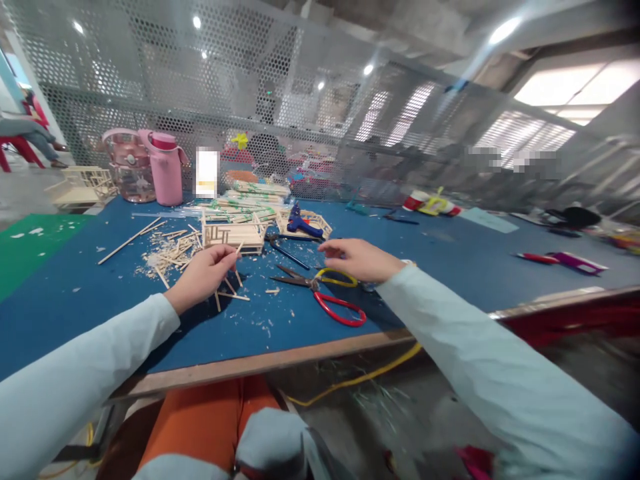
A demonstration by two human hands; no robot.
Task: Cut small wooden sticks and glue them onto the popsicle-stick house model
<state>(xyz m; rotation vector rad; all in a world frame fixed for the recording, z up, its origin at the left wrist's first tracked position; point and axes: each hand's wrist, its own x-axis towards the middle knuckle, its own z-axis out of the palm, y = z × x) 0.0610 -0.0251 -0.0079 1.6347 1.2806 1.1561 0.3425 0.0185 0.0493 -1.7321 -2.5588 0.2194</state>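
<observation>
Left hand (205, 272): grip narrow, thumb and fingers pinched on a thin stick (240, 248), tip pointing up past the fingertips. The stick is above the table (280, 327), in front of a small wooden frame (240, 239). Below the same hand, several loose-looking sticks (233, 295) cross one another; cannot tell whether they are joined.

Right hand (357, 259): grip slack and partly wide, fingers loosely bent, over the yellow loop of the scissors (314, 285). Contact with the loop cannot be told. The scissors lie with blades apart, pointing left; the 2nd loop is red and nearer the table edge.

Behind the scissors — pliers (291, 255) with dark blue handles. Farther back, a blue glue gun (307, 229) rests on a 2nd wooden frame (323, 227). Left of the 1st frame: a heap of broken sticks and chips (173, 253). Far side, left: 2 pink bottles (167, 175), side by side, near packs of sticks (250, 200).
</observation>
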